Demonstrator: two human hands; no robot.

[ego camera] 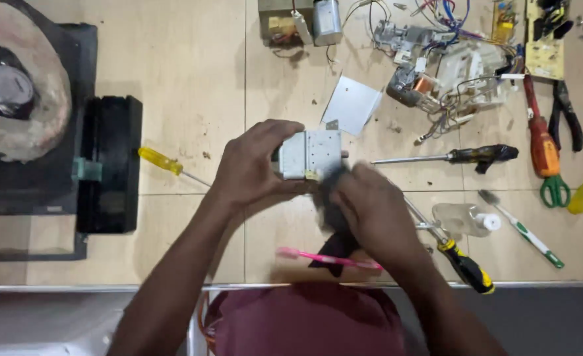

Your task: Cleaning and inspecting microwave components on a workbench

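Observation:
My left hand [252,165] grips a grey metal box-shaped part [310,153] and holds it above the tiled floor [192,79]. My right hand [374,207] presses a dark cloth [334,227] against the lower right side of that part. The cloth hangs down below my right hand. A pink toothbrush [328,258] lies on the floor just under both hands. A yellow-handled screwdriver [163,162] lies to the left of my left hand.
A black appliance housing [110,165] stands at the left. A grey metal plate [352,103], wired electrical parts [436,72], a circuit board [545,39], pliers [565,112], scissors [546,161], several screwdrivers [466,155], a small clear bottle [464,219] and a green toothbrush [522,229] lie at the right.

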